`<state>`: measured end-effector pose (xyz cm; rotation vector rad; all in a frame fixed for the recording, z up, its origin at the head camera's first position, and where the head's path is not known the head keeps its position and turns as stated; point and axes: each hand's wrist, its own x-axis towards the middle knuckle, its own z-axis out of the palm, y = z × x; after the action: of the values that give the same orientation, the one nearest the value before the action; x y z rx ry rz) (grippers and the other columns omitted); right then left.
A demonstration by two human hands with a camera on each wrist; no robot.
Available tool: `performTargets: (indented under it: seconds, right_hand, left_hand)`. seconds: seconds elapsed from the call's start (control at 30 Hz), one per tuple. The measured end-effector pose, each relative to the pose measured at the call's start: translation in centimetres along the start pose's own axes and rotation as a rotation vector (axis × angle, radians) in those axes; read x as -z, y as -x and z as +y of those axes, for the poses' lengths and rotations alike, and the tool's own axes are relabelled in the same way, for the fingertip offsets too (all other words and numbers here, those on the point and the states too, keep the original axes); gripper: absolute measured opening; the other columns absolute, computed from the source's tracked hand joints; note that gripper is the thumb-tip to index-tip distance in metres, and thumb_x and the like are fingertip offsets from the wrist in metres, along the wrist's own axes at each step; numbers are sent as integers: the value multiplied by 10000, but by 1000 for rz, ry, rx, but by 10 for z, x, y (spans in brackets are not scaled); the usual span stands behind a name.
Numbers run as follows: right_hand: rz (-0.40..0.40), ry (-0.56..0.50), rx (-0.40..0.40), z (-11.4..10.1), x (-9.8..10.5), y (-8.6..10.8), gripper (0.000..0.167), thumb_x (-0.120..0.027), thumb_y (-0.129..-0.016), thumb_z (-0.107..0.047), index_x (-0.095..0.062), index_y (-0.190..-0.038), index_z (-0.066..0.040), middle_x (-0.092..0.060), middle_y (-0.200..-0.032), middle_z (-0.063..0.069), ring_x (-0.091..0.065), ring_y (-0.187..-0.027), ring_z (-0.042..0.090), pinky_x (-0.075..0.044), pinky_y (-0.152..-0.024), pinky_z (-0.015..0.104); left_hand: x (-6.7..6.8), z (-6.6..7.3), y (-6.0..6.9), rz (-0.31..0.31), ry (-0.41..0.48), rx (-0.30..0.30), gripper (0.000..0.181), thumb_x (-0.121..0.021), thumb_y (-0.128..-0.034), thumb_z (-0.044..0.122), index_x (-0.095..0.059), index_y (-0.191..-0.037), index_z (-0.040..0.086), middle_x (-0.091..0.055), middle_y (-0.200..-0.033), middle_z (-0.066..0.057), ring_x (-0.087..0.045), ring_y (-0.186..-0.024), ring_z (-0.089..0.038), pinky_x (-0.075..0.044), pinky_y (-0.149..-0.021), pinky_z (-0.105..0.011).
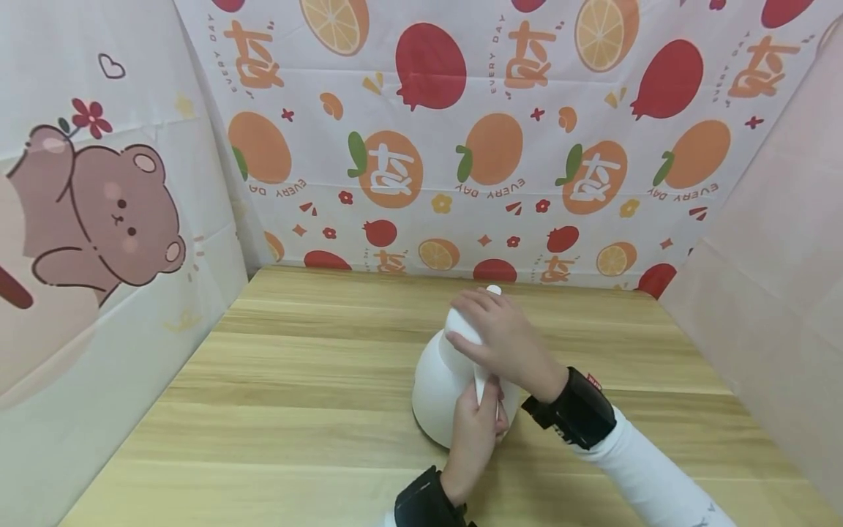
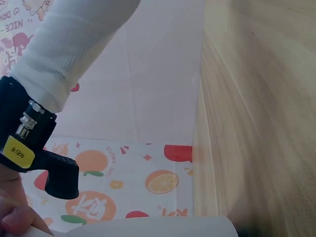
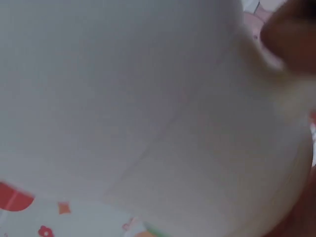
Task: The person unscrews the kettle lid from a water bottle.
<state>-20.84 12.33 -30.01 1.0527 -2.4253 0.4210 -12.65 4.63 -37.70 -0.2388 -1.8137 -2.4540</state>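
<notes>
A white round-bodied jug [image 1: 435, 391] stands on the wooden table in the head view, narrowing to a white lid [image 1: 454, 322] at the top. My left hand [image 1: 473, 432] grips its upright white handle [image 1: 481, 379] on the near side. Over the lid lies my right hand [image 1: 503, 342], holding it with the fingers across the top and the thumb on the near side. The jug's smooth wall [image 3: 148, 89] fills most of the right wrist view. Only a strip of the jug [image 2: 168, 228] shows low in the left wrist view.
The wooden table [image 1: 276, 395] reaches back to a fruit-print cloth [image 1: 431, 168]. A bear-print cloth [image 1: 118, 212] hangs at the left and a pale cloth [image 1: 764, 293] at the right. Black wrist straps [image 1: 579, 410] sit on both forearms.
</notes>
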Motion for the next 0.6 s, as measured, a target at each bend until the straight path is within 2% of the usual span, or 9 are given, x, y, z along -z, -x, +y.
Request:
performTargets:
  seconds: [0.1, 0.17, 0.23, 0.3, 0.4, 0.6]
  right_hand:
    - [10, 29, -79, -9, -2, 2, 469, -627, -848, -363, -566, -1210, -72, -523, -1238, 152, -440, -1171, 341, -325, -949, 548]
    - [10, 41, -90, -10, -3, 2, 465, -623, -850, -359, -561, -1216, -78, -517, -1242, 154, -432, -1179, 345, -329, -945, 551]
    - [14, 46, -71, -7, -5, 2, 457, -622, -849, -359, -562, -1211, -87, -518, -1236, 150, -436, -1172, 337, -341, -935, 547]
    - [16, 40, -31, -3, -6, 2, 441, -611, -851, -363, -571, -1196, -92, -526, -1224, 135, -451, -1150, 314, -366, -920, 523]
    - [40, 12, 68, 7, -8, 2, 423, -615, -835, -356, -583, -1171, -100, -544, -1193, 109, -480, -1104, 283, -411, -885, 477]
    - [52, -117, 282, 28, -9, -1, 430, -561, -867, -401, -592, -1158, -86, -547, -1194, 79, -490, -1105, 249, -429, -888, 416]
  left_hand:
    - [-1, 2, 0, -4, 21, 11, 244, -392, -999, 124, -459, -806, -10, -334, -468, 2, -301, -358, -63, -253, -356, -176]
    - [-1, 9, 2, -11, 29, 8, 233, -385, -995, 88, -454, -798, -15, -332, -470, 6, -301, -362, -54, -253, -360, -170]
    - [-1, 9, 2, -12, 27, 6, 230, -385, -995, 85, -448, -796, -11, -336, -473, 6, -305, -365, -52, -259, -365, -168]
    - [-1, 8, 2, -11, 17, -8, 230, -387, -994, 84, -447, -795, -15, -337, -471, 6, -309, -365, -52, -263, -363, -168]
    - [1, -2, 0, -11, 3, -37, 246, -395, -1000, 136, -454, -809, -8, -340, -463, 7, -311, -357, -56, -266, -355, -169]
    - [2, -2, 1, -16, -11, -54, 287, -401, -1002, 165, -454, -823, -53, -350, -462, 14, -311, -353, -43, -261, -352, -163]
